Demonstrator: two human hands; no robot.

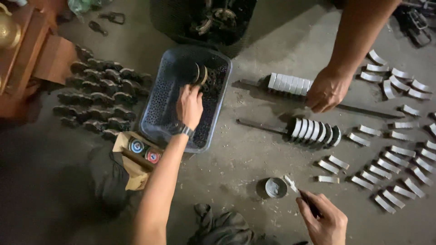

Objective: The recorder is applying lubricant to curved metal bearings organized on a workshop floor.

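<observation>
left hand (189, 105) is gripping dark rings (200, 74) inside the blue basket (222, 93) at ten o'clock; right hand (324, 221) is pinching a small brush (299, 193) beside the round tin (275, 187) at five o'clock

Perforated plastic basket (156, 104), shiny metal bearing shells (395, 159)

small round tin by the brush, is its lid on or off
Off. The small round tin sits open on the floor with grey paste showing inside, beside the brush held in the right hand. No lid visible.

Basket (218, 113) left of two loaded rods (272, 129), small tin (275, 187) before them, loose half-shells (390, 159) apparently scattered right
</observation>
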